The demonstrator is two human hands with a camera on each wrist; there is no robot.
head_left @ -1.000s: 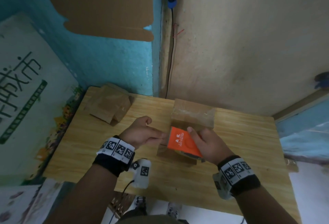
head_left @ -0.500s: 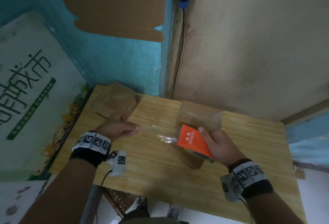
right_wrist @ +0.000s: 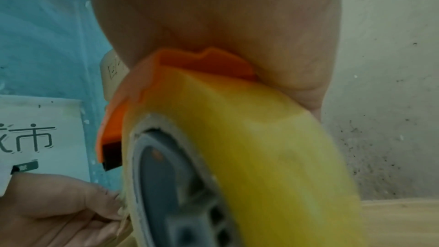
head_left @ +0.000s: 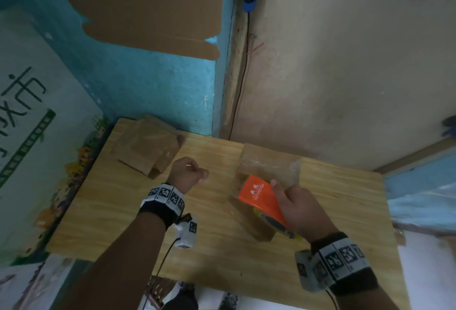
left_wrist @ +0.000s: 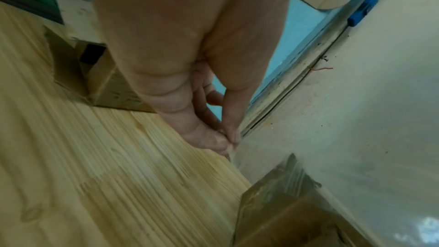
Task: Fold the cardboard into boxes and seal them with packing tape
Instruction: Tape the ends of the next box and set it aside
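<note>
A brown cardboard box (head_left: 269, 166), glossy with clear tape, stands on the wooden table (head_left: 111, 211) near the back wall. My right hand (head_left: 291, 201) grips an orange tape dispenser (head_left: 259, 192) with a yellowish roll (right_wrist: 261, 147) and holds it against the box's top. My left hand (head_left: 202, 175) hovers left of the dispenser, and its thumb and forefinger pinch the end of a clear tape strip (left_wrist: 332, 119) in the left wrist view. In the head view that strip hardly shows. The box corner (left_wrist: 273, 213) lies under the strip.
Several taped cardboard boxes (head_left: 148, 147) sit at the table's back left corner. A flat cardboard sheet (head_left: 148, 13) hangs on the blue wall above. A printed white board (head_left: 29, 112) leans at the left. The plaster wall (head_left: 345, 75) stands right behind the box.
My left hand left the dispenser and drew a clear tape strip out to the left, then came back a little nearer. My right hand kept the dispenser on the box.
</note>
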